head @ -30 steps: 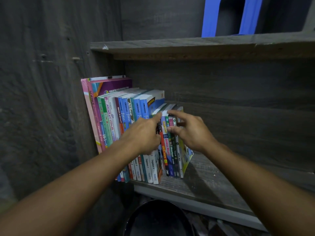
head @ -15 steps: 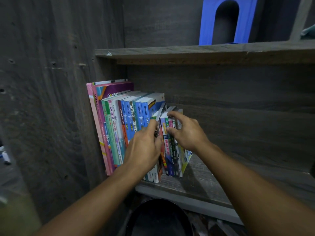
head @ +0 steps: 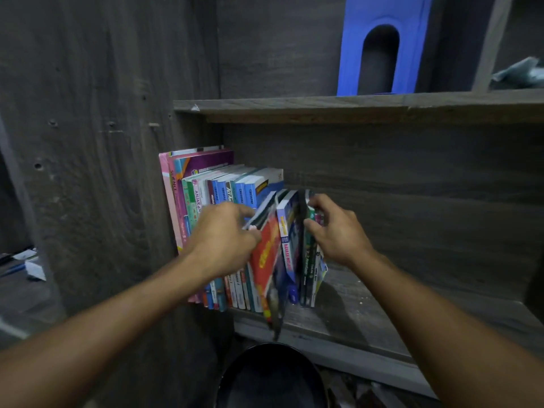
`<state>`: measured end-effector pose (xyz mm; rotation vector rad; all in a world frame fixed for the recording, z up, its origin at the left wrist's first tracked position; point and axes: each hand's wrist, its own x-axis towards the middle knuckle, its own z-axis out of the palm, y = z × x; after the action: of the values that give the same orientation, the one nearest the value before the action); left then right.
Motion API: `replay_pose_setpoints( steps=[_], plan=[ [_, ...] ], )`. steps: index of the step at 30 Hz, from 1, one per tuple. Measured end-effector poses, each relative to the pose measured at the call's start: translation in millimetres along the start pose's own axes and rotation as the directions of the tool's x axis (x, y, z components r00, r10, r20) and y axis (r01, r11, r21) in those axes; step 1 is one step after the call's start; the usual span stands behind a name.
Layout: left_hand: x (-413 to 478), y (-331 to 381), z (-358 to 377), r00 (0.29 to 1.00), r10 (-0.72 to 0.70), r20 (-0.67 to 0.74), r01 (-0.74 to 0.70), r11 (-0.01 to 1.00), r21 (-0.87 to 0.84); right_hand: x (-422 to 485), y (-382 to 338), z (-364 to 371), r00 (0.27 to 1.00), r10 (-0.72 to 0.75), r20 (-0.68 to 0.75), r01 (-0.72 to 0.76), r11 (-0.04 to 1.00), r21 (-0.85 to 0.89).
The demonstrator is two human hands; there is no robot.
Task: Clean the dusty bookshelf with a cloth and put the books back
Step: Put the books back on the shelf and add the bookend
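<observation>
Row of books [head: 223,195] stands at the left end of the shelf [head: 382,313], packed against the side panel [head: 117,172]; a second ago the small books at its right end were tight, with both hands only resting on their tops.

Now the pack is broken open. The left hand [head: 220,240] has its fingers curled over the top of a red book [head: 266,254] and has drawn it forward and tilted, its lower corner hanging past the shelf's front edge. The right hand [head: 341,234] pinches the green-spined books [head: 307,260] at the far right, thumb in front, fingers over the top, keeping them upright and parted from the rest; a blue-spined book [head: 287,245] leans in the gap between.

Reading: unloading has begun, not restocking; the bare board shows pale crumbs, so wiping looks not yet done. No cloth in either hand; a crumpled pale thing [head: 521,73] at the far right above the upper shelf [head: 323,106] may be one — cannot tell.

Risk: the red book is half off the edge; the leaning blue one may topple once its neighbour goes.

Also noted: blue plastic thing [head: 382,45] on the upper shelf; dark round object [head: 270,375] below.
</observation>
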<state>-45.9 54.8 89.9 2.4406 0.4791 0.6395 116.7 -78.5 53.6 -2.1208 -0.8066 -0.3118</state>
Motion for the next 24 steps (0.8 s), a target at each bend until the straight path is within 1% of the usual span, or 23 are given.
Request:
replay_pose_setpoints(
  steps=[1, 4, 5, 7, 9, 11, 14, 18, 19, 21, 22, 23, 24],
  plan=[
    [-5.8, 2.3, -13.4, 1.0, 0.001, -0.012, -0.001, 1.0, 0.023, -1.3, 3.1, -2.1, 1.0, 0.006, -0.005, -0.006, 1.0, -0.001],
    [-20.1, 16.2, -59.9, 0.993, 0.051, -0.109, -0.035, 0.989, 0.143, -4.5, 7.3, -6.3, 1.0, 0.027, 0.001, -0.027, 1.0, 0.007],
    [-25.1, 23.6, -73.5, 0.989, 0.066, -0.135, -0.045, 0.987, 0.155, -5.3, 7.4, -7.5, 0.999, 0.033, 0.003, -0.034, 0.999, 0.014],
    [-32.8, 39.8, -91.1, 0.982, 0.086, -0.168, -0.067, 0.991, 0.116, -7.2, 7.2, -9.3, 0.999, 0.04, -0.003, -0.04, 0.999, 0.03],
    [-31.9, 50.3, -92.7, 0.971, 0.122, -0.206, -0.104, 0.99, 0.097, -8.8, 7.0, -11.0, 0.999, 0.036, -0.017, -0.036, 0.998, 0.047],
    [-21.3, 54.9, -79.1, 0.958, 0.156, -0.241, -0.132, 0.985, 0.114, -9.8, 7.4, -12.6, 0.999, 0.037, -0.023, -0.036, 0.998, 0.049],
    [7.6, 52.4, -35.7, 0.942, 0.17, -0.29, -0.144, 0.984, 0.109, -11.6, 8.3, -16.6, 0.998, 0.04, -0.039, -0.038, 0.999, 0.037],
    [44.8, 34.7, 26.8, 0.924, 0.115, -0.364, -0.12, 0.993, 0.009, -12.4, 10.9, -15.0, 0.999, 0.027, -0.036, -0.025, 0.998, 0.063],
    [53.5, 29.3, 38.0, 0.935, 0.09, -0.344, -0.085, 0.996, 0.03, -11.7, 12.1, -13.7, 0.999, 0.022, -0.04, -0.02, 0.998, 0.066],
    [61.3, 22.8, 52.6, 0.98, 0.069, -0.184, -0.039, 0.986, 0.163, -10.6, 13.2, -10.7, 0.999, 0.008, -0.051, -0.004, 0.997, 0.08],
    [63.0, 19.6, 57.3, 0.99, 0.085, -0.115, -0.057, 0.971, 0.232, -10.8, 13.7, -8.3, 0.999, -0.002, -0.052, 0.007, 0.995, 0.095],
    [64.4, 16.7, 59.4, 0.988, 0.127, -0.087, -0.098, 0.954, 0.284, -11.2, 14.8, -5.0, 0.998, -0.017, -0.054, 0.023, 0.993, 0.118],
    [65.6, 13.1, 60.1, 0.978, 0.186, -0.096, -0.146, 0.934, 0.326, -12.5, 15.8, -1.2, 0.998, -0.035, -0.05, 0.042, 0.989, 0.144]
  ],
)
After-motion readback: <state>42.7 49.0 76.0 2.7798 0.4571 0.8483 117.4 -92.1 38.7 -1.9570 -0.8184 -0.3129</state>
